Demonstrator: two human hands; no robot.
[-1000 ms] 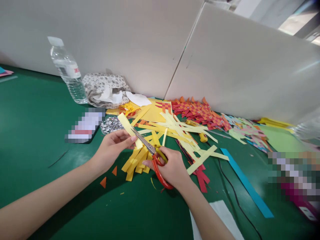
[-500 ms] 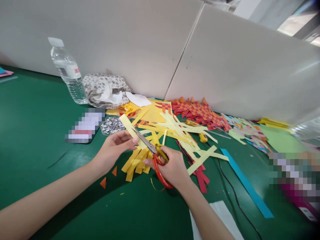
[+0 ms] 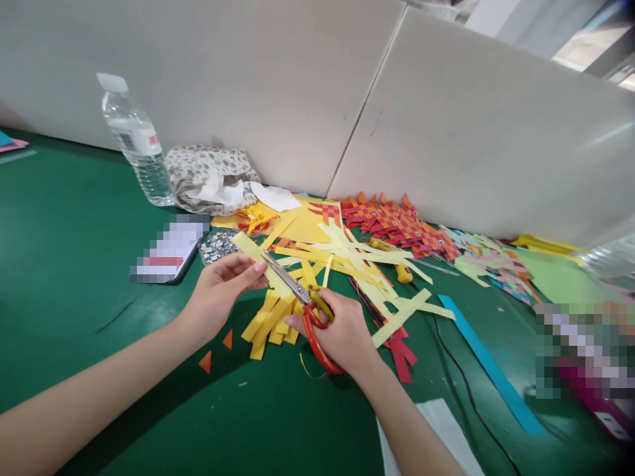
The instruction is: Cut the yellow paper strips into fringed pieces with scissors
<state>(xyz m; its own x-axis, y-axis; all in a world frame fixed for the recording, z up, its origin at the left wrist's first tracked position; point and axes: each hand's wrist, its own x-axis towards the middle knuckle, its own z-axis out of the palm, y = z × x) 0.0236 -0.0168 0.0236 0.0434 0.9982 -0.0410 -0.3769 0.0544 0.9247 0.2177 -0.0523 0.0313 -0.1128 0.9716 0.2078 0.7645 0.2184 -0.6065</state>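
My left hand (image 3: 225, 284) pinches a pale yellow paper strip (image 3: 249, 247) between thumb and fingers, its free end pointing up and left. My right hand (image 3: 342, 330) is closed round the handles of red-handled scissors (image 3: 320, 344). Their metal blades lie along the strip's right side, tips close to my left thumb; whether they cut into it I cannot tell. Below the blades, a bundle of darker yellow strips (image 3: 270, 320) rests on the green table (image 3: 163, 410). More pale yellow strips (image 3: 347, 258) lie crossed in a loose heap just beyond my right hand.
A water bottle (image 3: 133, 142) and a patterned cloth bag (image 3: 213, 168) stand by the wall. A phone (image 3: 171, 251) lies left. Woven red-orange paper fish (image 3: 391, 221) are piled behind. A blue strip (image 3: 491, 363), a black cord (image 3: 466, 383) and a yellow-handled tool (image 3: 403, 272) lie right.
My left hand has shifted slightly left and down with the paper strip, whose end now tilts lower. The right hand and scissors have barely moved.
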